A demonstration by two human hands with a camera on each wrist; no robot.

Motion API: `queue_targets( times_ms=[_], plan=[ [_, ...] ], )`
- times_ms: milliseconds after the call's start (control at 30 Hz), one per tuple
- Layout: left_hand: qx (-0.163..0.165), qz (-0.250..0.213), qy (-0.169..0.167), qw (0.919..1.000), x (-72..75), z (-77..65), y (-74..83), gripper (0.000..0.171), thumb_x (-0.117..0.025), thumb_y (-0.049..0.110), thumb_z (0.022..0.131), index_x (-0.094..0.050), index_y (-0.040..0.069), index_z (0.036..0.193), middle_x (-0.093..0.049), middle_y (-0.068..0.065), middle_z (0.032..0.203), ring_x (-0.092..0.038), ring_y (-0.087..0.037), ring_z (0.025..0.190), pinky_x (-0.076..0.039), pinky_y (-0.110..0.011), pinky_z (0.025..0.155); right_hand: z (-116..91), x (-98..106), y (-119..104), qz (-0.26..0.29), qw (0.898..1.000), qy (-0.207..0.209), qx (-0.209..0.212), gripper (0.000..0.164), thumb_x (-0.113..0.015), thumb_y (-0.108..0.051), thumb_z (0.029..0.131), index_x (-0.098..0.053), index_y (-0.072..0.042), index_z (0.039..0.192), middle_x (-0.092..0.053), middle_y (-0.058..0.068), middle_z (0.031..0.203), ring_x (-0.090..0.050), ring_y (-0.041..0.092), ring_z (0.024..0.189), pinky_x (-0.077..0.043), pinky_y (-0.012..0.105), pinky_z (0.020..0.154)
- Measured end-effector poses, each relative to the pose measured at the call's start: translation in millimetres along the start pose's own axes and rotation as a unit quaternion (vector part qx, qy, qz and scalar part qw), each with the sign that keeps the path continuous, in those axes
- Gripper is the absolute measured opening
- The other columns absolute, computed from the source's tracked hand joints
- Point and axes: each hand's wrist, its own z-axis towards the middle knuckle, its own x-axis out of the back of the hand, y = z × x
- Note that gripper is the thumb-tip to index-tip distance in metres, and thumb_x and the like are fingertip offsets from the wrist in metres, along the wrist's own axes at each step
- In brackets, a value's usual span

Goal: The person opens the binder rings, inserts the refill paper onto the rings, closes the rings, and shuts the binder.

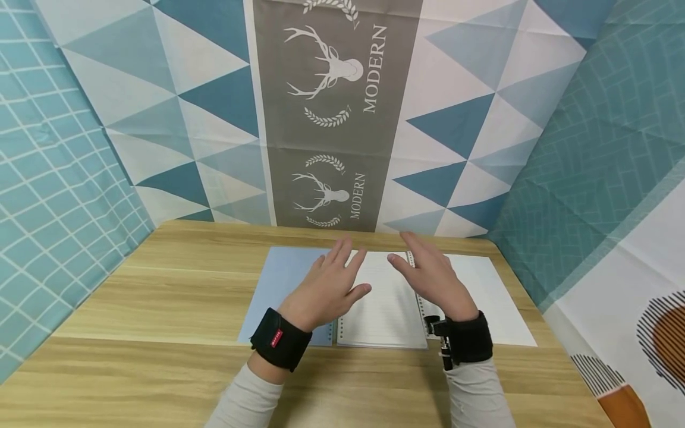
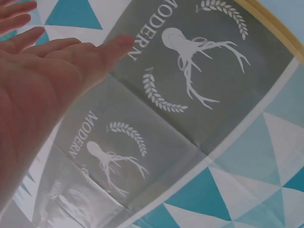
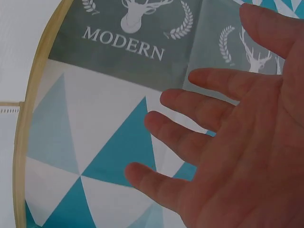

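Note:
On the wooden table lies an open ring-bound notebook; its blue cover (image 1: 275, 279) is folded out to the left and its lined page (image 1: 381, 318) faces up. A second ring-bound white page (image 1: 489, 291) adjoins it on the right, its punched edge partly behind the right hand. My left hand (image 1: 327, 288) hovers over the blue cover and the lined page, fingers spread, holding nothing. Over the punched edge between the two white pages is my right hand (image 1: 434, 276), its fingers extended. Both wrist views show bare palms, the left (image 2: 38, 90) and the right (image 3: 242, 137).
Black straps (image 1: 280, 339) circle both wrists. Behind the table (image 1: 134, 303) hangs a patterned cloth (image 1: 321, 137) with triangles and deer heads. A blue grid cloth (image 1: 48, 166) closes the left side and a teal cloth (image 1: 599, 154) the right.

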Motion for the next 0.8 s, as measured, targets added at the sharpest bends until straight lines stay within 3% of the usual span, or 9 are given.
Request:
queue_targets(
  times_ms=[300, 633, 800],
  plan=[
    [-0.038, 0.034, -0.009, 0.9987, -8.1, 1.0, 13.8, 0.069, -0.044, 0.051, 0.106, -0.027, 0.015, 0.162, -0.013, -0.016, 0.172, -0.016, -0.033, 0.159, -0.034, -0.061, 0.118, -6, 15, 18, 0.000, 0.999, 0.009, -0.033, 0.068, -0.051, -0.042, 0.106, -0.032, -0.003, 0.158, -0.037, 0.024, 0.161, -0.045, 0.046, 0.142, -0.039, 0.065, 0.111],
    [-0.097, 0.081, -0.031, 0.9915, -34.1, 2.4, 43.4, 0.069, -0.038, 0.056, 0.106, -0.023, 0.020, 0.163, -0.015, -0.012, 0.172, -0.019, -0.029, 0.159, -0.038, -0.056, 0.118, -15, 31, 50, -0.046, 0.992, 0.016, -0.118, 0.073, -0.049, -0.042, 0.105, -0.030, 0.006, 0.156, -0.037, 0.033, 0.157, -0.037, 0.053, 0.143, -0.035, 0.068, 0.112],
    [-0.113, 0.087, -0.037, 0.9890, -43.8, 2.9, 54.7, 0.068, -0.040, 0.056, 0.106, -0.024, 0.022, 0.162, -0.017, -0.010, 0.172, -0.021, -0.028, 0.159, -0.039, -0.055, 0.117, -20, 35, 70, -0.066, 0.985, 0.013, -0.157, 0.073, -0.050, -0.040, 0.104, -0.030, 0.010, 0.154, -0.040, 0.038, 0.151, -0.041, 0.055, 0.137, -0.039, 0.067, 0.107]
  ],
)
